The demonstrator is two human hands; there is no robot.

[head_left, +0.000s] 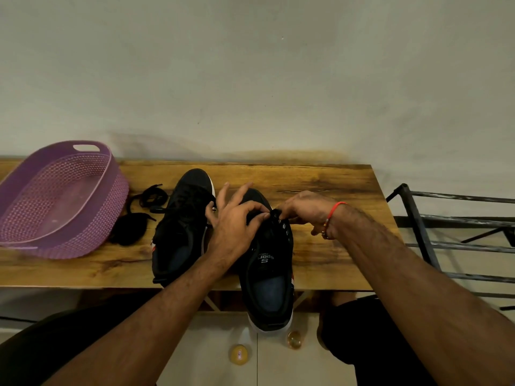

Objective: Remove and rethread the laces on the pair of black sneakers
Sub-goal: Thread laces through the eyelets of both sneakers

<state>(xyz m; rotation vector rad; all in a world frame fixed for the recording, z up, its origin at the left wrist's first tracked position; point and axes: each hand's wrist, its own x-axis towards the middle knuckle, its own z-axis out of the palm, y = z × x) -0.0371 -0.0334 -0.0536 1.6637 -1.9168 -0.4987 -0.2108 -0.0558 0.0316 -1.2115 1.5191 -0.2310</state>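
Fingertips of both hands meet at the toe-end eyelets of the right shoe [269, 263]: left hand [237, 218] pinching thumb to forefinger on the tongue side, right hand [303, 210] pinching at the outer eyelet row; what each pinches is too dark to tell. Shoe's long axis runs from table [334, 246] front edge, heel overhanging, toward the wall. Left shoe [181, 229] just beside. Loose lace [139, 215] lies further left, nearer the left hand, beside the basket [55, 199].

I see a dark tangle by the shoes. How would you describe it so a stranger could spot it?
On the wooden table, look between the purple woven plastic basket and the left black sneaker. The loose black shoelaces lie there in a heap, threaded through neither shoe.
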